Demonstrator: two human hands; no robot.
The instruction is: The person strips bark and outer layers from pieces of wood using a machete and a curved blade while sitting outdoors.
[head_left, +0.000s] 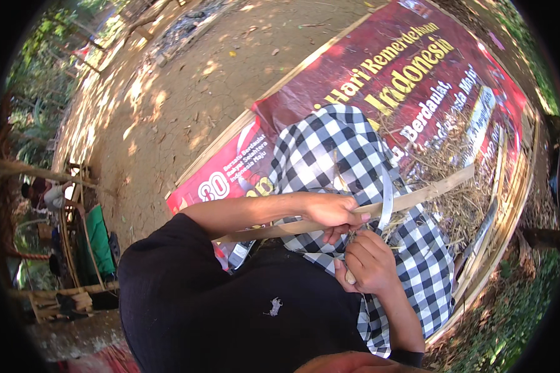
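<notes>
A long, flat bamboo strip (438, 188) lies slantwise across my lap, over a black-and-white checked cloth (320, 140). My left hand (336, 214) is closed around the strip near its middle. In my right hand (370, 264) is a curved-bladed knife (387, 202), its handle mostly covered by my fingers and its butt showing below them. The blade rises past the strip and crosses it just right of my left fingers. Whether the edge bites into the strip I cannot tell.
Under me spreads a dark red printed banner (305, 84) edged with bamboo strips. Bamboo shavings (435, 217) pile up at right, beside a long dark blade (480, 229). A phone (240, 253) lies by my left side. Far left are a person (55, 196) and a green cloth (99, 239).
</notes>
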